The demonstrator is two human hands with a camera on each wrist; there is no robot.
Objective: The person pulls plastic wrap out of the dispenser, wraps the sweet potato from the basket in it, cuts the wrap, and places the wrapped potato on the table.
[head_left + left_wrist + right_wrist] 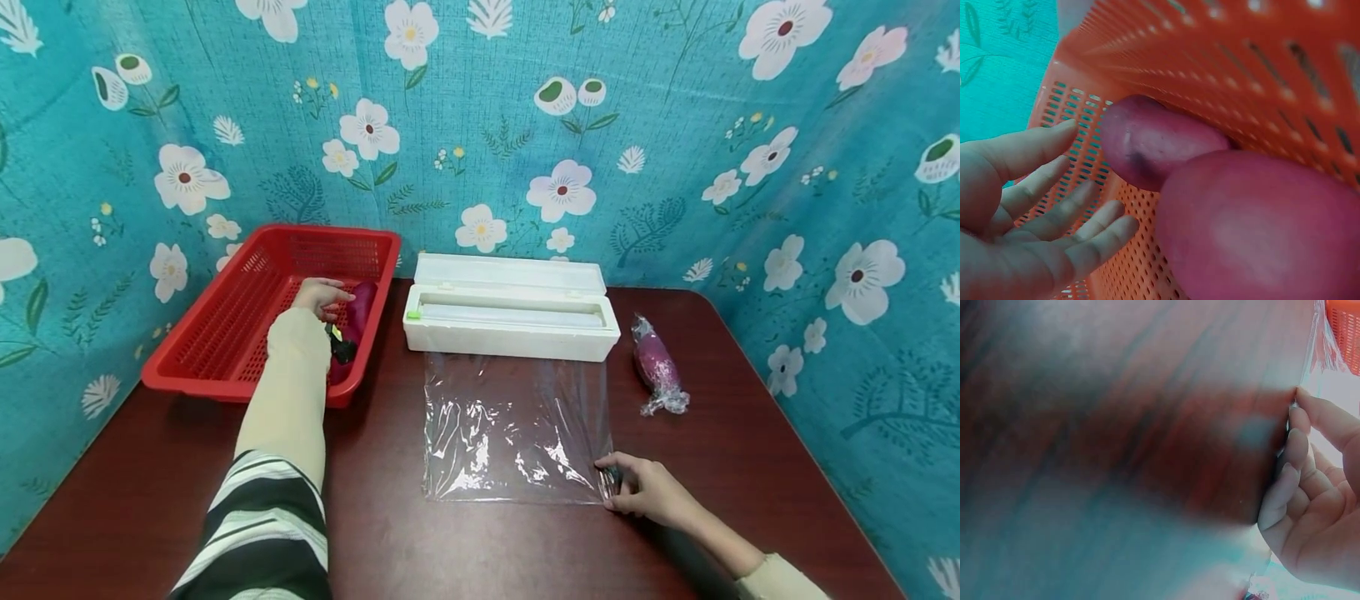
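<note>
In the head view my left hand (321,297) reaches into a red plastic basket (198,386). Its fingers are loosely spread in the left wrist view, holding nothing. Beside them lie smooth purple vegetables that look like eggplants; one eggplant (1163,139) is farther off, and another eggplant (1260,228) is close to the camera. A gap separates the fingertips from both. With thumb and fingers, my right hand (648,492) pinches the near right corner of a clear sheet of cling film (510,446). That sheet runs from a white dispenser box (513,340) over the dark table.
A purple eggplant wrapped in film (660,364) lies to the right of the box. The box's lid (510,272) stands raised, with a roll inside and a small green slider (414,315) at its left end. A blue flowered cloth (480,125) hangs behind the brown table (450,550).
</note>
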